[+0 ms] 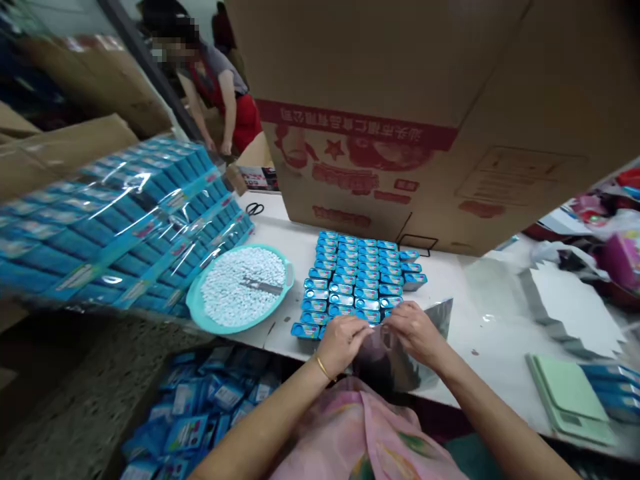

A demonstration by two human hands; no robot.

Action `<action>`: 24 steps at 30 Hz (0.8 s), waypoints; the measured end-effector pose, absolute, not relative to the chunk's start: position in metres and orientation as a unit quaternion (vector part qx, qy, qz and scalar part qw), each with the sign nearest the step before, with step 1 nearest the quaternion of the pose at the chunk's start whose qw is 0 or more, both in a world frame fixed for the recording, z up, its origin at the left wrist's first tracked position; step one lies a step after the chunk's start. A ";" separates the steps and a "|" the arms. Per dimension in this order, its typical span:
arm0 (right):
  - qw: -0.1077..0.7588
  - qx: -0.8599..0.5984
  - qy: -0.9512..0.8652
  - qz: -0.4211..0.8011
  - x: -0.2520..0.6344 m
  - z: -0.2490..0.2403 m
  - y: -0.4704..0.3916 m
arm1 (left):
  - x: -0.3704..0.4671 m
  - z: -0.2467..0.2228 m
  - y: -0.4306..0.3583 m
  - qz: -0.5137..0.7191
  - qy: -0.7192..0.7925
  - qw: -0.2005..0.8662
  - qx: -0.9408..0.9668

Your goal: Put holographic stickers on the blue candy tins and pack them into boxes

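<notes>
Both hands are close together at the table's front edge, just below rows of small blue packs [367,273]. My left hand [345,339], with a gold bangle on the wrist, pinches the upper edge of a clear plastic bag [400,363]. To its right, my right hand [413,327] has its fingers closed on the same bag. The bag hangs over the table edge towards the lap, and its reflective sheet spreads out to the right. A turquoise basin [240,327] of small white pieces stands left of the packs, with a flat metallic tool [263,287] lying in it.
Wrapped blue packs [115,233] are stacked at the left. A large carton [370,133] rises behind the rows. Scissors [255,209] lie at the back; a pale green scale [570,397] stands at the right. A crate of blue packs sits below. A person [220,87] bends over at the back left.
</notes>
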State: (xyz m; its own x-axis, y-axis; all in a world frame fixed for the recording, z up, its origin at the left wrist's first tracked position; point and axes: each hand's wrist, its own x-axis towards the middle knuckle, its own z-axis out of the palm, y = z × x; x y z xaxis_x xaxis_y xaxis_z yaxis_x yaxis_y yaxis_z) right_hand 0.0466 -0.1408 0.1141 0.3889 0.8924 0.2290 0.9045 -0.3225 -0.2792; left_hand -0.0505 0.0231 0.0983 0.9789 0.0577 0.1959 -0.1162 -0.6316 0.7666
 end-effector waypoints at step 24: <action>0.017 -0.761 -0.647 -0.039 0.148 0.040 0.057 | -0.144 -0.021 0.250 0.263 0.582 0.296 0.711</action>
